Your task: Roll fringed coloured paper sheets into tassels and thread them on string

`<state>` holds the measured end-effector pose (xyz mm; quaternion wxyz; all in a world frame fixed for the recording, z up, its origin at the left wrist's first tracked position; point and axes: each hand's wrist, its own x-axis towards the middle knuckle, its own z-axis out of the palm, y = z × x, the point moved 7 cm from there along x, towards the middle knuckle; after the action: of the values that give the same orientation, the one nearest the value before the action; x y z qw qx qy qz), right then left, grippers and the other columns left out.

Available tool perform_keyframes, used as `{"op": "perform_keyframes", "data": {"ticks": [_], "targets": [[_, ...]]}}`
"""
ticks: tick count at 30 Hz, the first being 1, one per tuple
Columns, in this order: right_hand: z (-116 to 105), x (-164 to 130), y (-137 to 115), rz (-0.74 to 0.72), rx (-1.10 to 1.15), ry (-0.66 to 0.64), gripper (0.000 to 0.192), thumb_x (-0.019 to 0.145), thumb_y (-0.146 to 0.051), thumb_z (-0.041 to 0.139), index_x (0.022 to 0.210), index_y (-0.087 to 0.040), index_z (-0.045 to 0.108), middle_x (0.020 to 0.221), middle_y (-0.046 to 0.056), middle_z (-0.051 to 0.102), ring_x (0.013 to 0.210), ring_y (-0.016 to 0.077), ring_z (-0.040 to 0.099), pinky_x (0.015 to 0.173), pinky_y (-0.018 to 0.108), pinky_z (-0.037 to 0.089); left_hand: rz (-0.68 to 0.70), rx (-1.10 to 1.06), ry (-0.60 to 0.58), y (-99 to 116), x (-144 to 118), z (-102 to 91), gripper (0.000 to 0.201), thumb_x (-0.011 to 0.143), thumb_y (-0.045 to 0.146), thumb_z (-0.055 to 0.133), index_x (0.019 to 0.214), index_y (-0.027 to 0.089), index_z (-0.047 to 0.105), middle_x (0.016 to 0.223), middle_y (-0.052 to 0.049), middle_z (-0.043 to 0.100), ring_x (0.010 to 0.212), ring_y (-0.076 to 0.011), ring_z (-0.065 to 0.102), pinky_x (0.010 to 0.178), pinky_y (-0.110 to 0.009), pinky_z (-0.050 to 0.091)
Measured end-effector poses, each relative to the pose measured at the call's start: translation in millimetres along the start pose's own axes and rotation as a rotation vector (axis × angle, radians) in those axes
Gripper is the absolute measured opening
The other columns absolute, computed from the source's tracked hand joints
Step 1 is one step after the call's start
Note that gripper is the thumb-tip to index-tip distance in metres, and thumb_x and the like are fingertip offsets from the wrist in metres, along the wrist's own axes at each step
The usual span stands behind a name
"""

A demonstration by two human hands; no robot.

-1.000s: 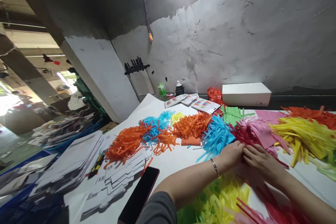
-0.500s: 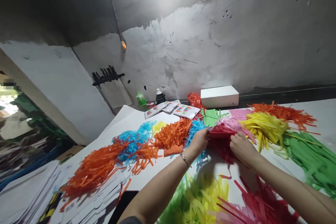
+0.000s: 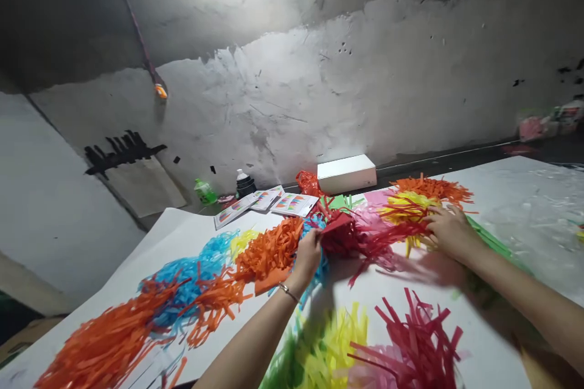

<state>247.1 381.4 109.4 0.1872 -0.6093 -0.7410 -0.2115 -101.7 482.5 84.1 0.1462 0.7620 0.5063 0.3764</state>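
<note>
My left hand (image 3: 309,253) grips the solid end of a red fringed paper sheet (image 3: 360,237), lifted a little above the white table (image 3: 401,292). My right hand (image 3: 449,231) holds the far fringe ends of the same red sheet, stretched out to the right over yellow strips (image 3: 408,206) and pink strips (image 3: 371,219). Orange strips (image 3: 269,249) and blue strips (image 3: 191,270) lie just left of my left hand.
A white box (image 3: 347,173) stands at the wall, with printed cards (image 3: 269,202), a green bottle (image 3: 205,191) and a dark bottle (image 3: 245,183) to its left. More red (image 3: 410,340), yellow and green strips (image 3: 319,352) lie near me.
The view has swung to the right. Both hands have pulled apart, the right one moving right, and the red fringed sheet now stretches between them.
</note>
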Motion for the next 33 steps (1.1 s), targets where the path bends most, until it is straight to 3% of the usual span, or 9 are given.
{"op": "perform_keyframes", "data": {"ticks": [5,7,10,12,15,19,23,27,33], "targets": [[-68,-50,12,-0.059,0.159,0.092,0.028,0.094,-0.018,0.049,0.100,-0.025,0.076,0.098,0.003,0.078,0.092,0.0208,0.071,0.108,0.043,0.044,0.204,0.052,-0.329,46,-47,34.1,0.013,0.088,0.024,0.072,0.077,0.018,0.069,0.074,-0.001,0.071,0.068,-0.0173,0.068,0.071,-0.034,0.058],[-98,-85,-6,-0.092,0.184,0.158,0.031,0.096,-0.020,0.047,0.111,-0.026,0.073,0.095,0.002,0.078,0.087,0.0199,0.071,0.112,0.044,0.042,0.264,0.055,-0.357,74,-68,27.7,0.007,0.086,0.026,0.071,0.090,0.020,0.073,0.092,-0.007,0.076,0.084,-0.0239,0.072,0.078,-0.038,0.059],[-134,-141,-59,-0.203,0.158,0.290,0.039,0.097,-0.014,0.049,0.131,-0.025,0.064,0.091,0.004,0.076,0.087,0.0209,0.071,0.110,0.047,0.045,0.419,0.022,-0.254,137,-113,7.3,0.052,0.090,0.044,0.066,0.136,0.022,0.057,0.138,-0.017,0.062,0.128,-0.0324,0.058,0.105,-0.048,0.049],[-144,-172,-101,-0.241,0.056,0.335,0.042,0.095,-0.008,0.047,0.132,-0.019,0.063,0.091,0.008,0.076,0.088,0.0244,0.070,0.103,0.048,0.049,0.735,-0.010,-0.106,193,-160,-3.7,0.073,0.086,0.058,0.067,0.146,0.020,0.047,0.143,-0.019,0.059,0.133,-0.0346,0.053,0.111,-0.051,0.043],[-147,-204,-154,-0.272,0.048,0.350,0.036,0.091,-0.004,0.041,0.100,-0.016,0.074,0.085,0.012,0.077,0.077,0.0257,0.071,0.088,0.046,0.054,0.961,0.024,-0.017,239,-228,6.2,0.044,0.097,0.039,0.057,0.137,0.021,0.059,0.124,-0.009,0.074,0.120,-0.0272,0.063,0.125,-0.047,0.020],[-132,-245,-184,-0.212,0.172,0.326,0.042,0.094,-0.002,0.033,0.095,-0.014,0.074,0.081,0.009,0.077,0.073,0.0244,0.071,0.084,0.043,0.054,0.869,0.008,-0.090,224,-283,29.6,0.030,0.101,0.015,0.046,0.117,0.022,0.070,0.093,0.000,0.082,0.090,-0.0186,0.073,0.128,-0.042,0.012],[-111,-297,-193,-0.213,0.311,0.238,0.043,0.097,-0.004,0.032,0.105,-0.013,0.074,0.096,0.010,0.078,0.092,0.0260,0.071,0.098,0.044,0.052,0.808,-0.005,-0.119,188,-338,27.5,0.033,0.104,0.015,0.040,0.112,0.022,0.072,0.093,0.000,0.082,0.091,-0.0167,0.073,0.128,-0.040,0.013],[-105,-331,-199,-0.226,0.405,0.163,0.042,0.091,0.000,0.036,0.107,-0.011,0.074,0.107,0.012,0.077,0.105,0.0263,0.069,0.103,0.044,0.053,0.706,0.155,-0.155,186,-385,33.2,0.034,0.105,0.024,0.038,0.117,0.021,0.069,0.107,-0.004,0.081,0.103,-0.0194,0.071,0.129,-0.041,0.002],[-117,-347,-204,-0.285,0.444,0.153,0.040,0.089,0.004,0.040,0.110,-0.003,0.072,0.117,0.019,0.073,0.124,0.0321,0.062,0.105,0.050,0.055,0.392,0.110,-0.071,196,-398,43.5,0.023,0.095,0.017,0.052,0.102,0.026,0.071,0.101,-0.002,0.080,0.100,-0.0221,0.071,0.126,-0.053,0.010]]}}
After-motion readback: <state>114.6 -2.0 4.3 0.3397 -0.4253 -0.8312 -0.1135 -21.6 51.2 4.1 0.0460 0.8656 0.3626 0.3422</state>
